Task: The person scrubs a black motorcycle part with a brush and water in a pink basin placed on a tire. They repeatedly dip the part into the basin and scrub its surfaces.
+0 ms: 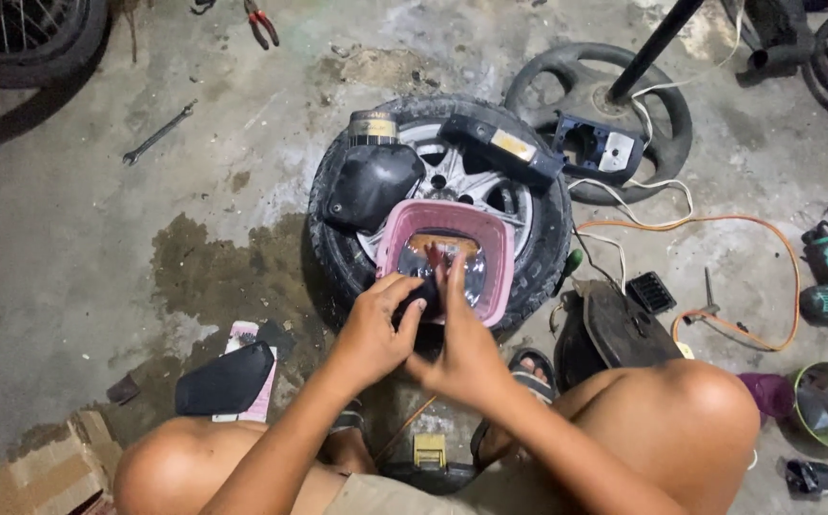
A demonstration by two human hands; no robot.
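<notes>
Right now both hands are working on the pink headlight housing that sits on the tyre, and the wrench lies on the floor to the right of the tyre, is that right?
Not quite. The head view shows the wrench on the floor to the left of the tyre, not the right. Both the left hand and right hand are on the pink housing on the tyre.

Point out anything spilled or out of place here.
A dark wet stain spreads over the concrete floor left of the tyre. A wrench and pliers lie loose on the floor, far from both hands.
</notes>
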